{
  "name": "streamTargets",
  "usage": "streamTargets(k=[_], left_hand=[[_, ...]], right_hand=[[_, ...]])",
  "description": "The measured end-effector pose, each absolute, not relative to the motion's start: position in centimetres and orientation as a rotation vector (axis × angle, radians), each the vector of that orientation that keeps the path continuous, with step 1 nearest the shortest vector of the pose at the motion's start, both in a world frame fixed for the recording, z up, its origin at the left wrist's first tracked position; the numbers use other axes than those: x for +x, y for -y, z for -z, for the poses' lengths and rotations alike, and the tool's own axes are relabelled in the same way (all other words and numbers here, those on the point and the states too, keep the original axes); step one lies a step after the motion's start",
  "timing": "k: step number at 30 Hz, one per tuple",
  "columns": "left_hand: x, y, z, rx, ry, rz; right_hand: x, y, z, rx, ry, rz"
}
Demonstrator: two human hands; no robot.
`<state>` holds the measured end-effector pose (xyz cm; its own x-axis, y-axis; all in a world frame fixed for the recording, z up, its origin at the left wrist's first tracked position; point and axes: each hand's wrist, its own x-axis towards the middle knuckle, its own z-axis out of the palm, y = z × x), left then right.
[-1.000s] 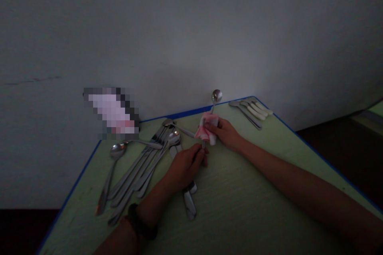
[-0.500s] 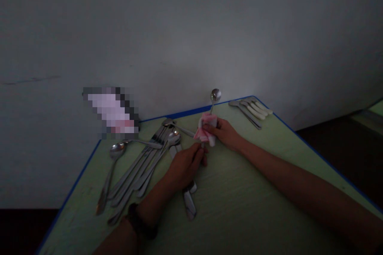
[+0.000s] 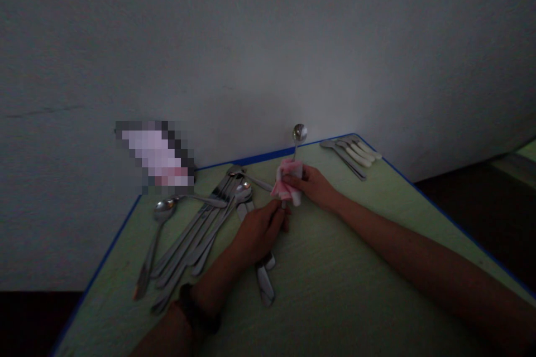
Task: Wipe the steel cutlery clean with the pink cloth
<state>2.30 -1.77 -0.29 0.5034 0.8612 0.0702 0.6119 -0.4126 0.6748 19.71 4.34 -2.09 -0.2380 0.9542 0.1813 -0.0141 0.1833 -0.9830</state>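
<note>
A metal spoon (image 3: pixel 300 133) is held upright over the table, its shiny bowl at the top. My left hand (image 3: pixel 262 228) is closed around the lower end of its handle. Higher up, my right hand (image 3: pixel 312 185) pinches a pink and white cloth (image 3: pixel 290 178) wrapped about the handle, hiding that stretch of it. Below and left of my left hand lies a loose pile of metal cutlery (image 3: pixel 201 234), mostly long handles with a few spoon bowls showing. One spoon (image 3: pixel 163 211) rests at the pile's left side.
At the table's far right corner lie several utensils with white handles (image 3: pixel 358 152) beside metal ones (image 3: pixel 345 159). A pixelated object (image 3: pixel 154 150) stands at the far left against the wall (image 3: pixel 268 39). The pale green table (image 3: pixel 355 268) has a blue edge.
The spoon's bowl has shifted very slightly left, and the cloth has moved a little with it. Both hands keep their hold, and the cutlery on the table lies as before.
</note>
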Motion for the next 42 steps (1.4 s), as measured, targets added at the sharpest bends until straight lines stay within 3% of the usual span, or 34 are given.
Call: streamTargets(k=[35, 42], left_hand=[[2.58, 1.93, -0.07, 2.175, -1.227, -0.553], [2.38, 1.82, -0.05, 2.227, -1.220, -0.479]], right_hand=[[19.76, -4.25, 1.99, -0.931, 1.500, -1.268], [19.48, -4.78, 2.41, -0.832, 1.060, -1.473]])
